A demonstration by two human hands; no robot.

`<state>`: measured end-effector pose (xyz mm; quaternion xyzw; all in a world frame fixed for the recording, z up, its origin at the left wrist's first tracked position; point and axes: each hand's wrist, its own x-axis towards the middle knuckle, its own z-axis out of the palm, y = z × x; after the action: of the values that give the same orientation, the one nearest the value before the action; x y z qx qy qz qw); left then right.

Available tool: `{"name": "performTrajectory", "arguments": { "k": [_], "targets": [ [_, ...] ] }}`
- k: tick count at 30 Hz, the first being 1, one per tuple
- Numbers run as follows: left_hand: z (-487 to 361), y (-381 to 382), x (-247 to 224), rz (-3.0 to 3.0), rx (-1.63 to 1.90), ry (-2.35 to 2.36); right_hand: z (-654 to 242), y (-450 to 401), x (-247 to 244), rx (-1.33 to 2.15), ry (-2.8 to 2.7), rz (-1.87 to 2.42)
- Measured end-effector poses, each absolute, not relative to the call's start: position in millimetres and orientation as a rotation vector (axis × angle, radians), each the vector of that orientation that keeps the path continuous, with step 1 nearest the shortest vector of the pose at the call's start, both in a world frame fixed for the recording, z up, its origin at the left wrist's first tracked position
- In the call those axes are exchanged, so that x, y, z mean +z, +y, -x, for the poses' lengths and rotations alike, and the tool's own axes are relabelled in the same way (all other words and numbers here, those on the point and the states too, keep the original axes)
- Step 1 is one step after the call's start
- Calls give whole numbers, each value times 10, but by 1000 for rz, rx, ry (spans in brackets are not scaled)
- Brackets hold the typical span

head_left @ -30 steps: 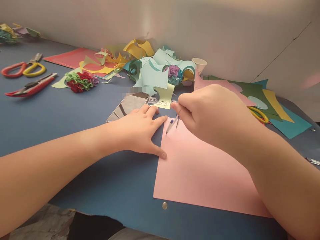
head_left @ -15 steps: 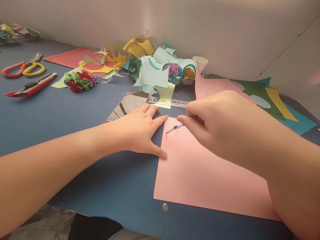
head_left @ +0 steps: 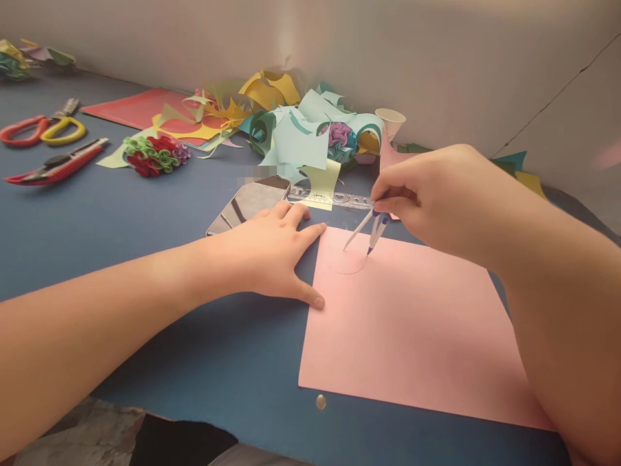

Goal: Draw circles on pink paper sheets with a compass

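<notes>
My right hand (head_left: 412, 194) pinches the top of a drawing compass (head_left: 375, 230). The compass leans over the upper left of a pink paper sheet (head_left: 412, 323), its two legs spread and their tips at the paper. A thin curved pencil line (head_left: 347, 273) runs below and left of the tips. My left hand (head_left: 279, 252) lies open with fingers spread; its thumb and index fingertips rest on the sheet's left edge. Behind that hand is a phone (head_left: 252, 202), partly covered by the fingers.
Scissors (head_left: 68, 129), a red utility knife (head_left: 63, 165) and a bunch of curled paper flowers (head_left: 155, 155) lie at the left. Paper scraps (head_left: 298, 139), a clear ruler (head_left: 352, 200) and a paper cup (head_left: 389, 120) stand at the back, near the wall.
My right hand has lifted and turned, bringing both compass legs into view. A curved line now shows on the pink sheet. My left hand has stayed in place.
</notes>
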<state>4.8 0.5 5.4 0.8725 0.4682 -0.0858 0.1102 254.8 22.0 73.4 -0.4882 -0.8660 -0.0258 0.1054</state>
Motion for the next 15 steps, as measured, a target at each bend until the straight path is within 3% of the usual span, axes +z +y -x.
{"name": "performTrajectory", "arguments": {
  "k": [15],
  "targets": [
    [-69, -5, 89, -2528, -299, 1397, -2296, 151, 647, -1, -2693, 996]
  ]
}}
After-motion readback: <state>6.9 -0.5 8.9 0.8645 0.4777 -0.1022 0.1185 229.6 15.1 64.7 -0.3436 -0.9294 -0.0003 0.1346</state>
